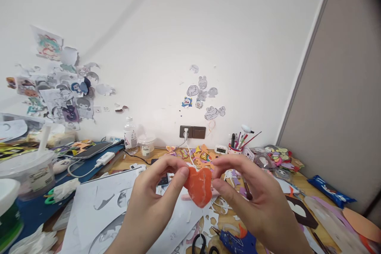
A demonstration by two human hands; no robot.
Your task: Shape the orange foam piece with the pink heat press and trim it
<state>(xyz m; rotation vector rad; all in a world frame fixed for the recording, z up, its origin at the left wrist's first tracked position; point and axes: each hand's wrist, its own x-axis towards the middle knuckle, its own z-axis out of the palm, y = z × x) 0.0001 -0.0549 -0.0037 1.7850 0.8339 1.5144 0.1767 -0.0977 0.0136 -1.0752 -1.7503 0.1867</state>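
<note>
Left hand (149, 202) and right hand (256, 202) pinch the orange cutout (199, 186) at nine and three o'clock, fingers closed; light pressure should avoid creasing.

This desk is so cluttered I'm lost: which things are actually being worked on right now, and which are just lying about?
In hand: orange cut-out, pinched between left hand and right hand.
Lying about: scissors, blue glue gun, water bottle, pen cup, phone.

The orange shape (199, 191) is looking like matt, scuffed foam; the paper sheets (98, 206) are lying smooth on the bare wooden table (299, 180).
</note>
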